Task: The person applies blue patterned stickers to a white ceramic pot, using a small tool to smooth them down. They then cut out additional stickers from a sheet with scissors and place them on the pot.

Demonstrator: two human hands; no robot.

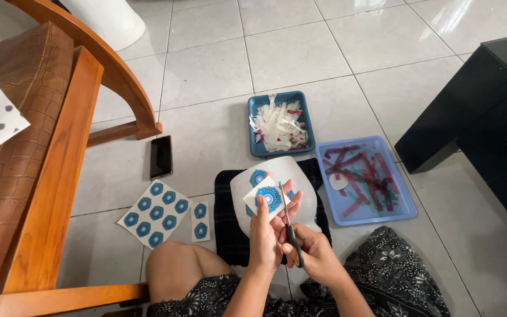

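Left hand point(265, 226): grasps a small white paper piece with a blue round emblem point(267, 199), thumb on its face, held up just above the white tray.
Right hand point(312, 249): closed around the dark handle of the scissors point(289, 226); the blades point up and touch the right edge of the paper piece.
White tray point(303, 188): lies on a dark cloth point(227, 223) on the floor, straight beyond the hands; another blue emblem lies in it.
Sticker sheets: a square sheet of blue emblems point(155, 212) and a narrow strip of two point(200, 220) lie on the floor left of the white tray.
Phone point(161, 156): dark, flat on the floor, farther left of the white tray, near the wooden chair point(60, 176).
Light blue tray point(403, 202): right of the white tray, holding red and dark strips.
Dark blue tray point(253, 126): beyond the white tray, holding white paper scraps.
Black table point(476, 129): far right of the white tray.
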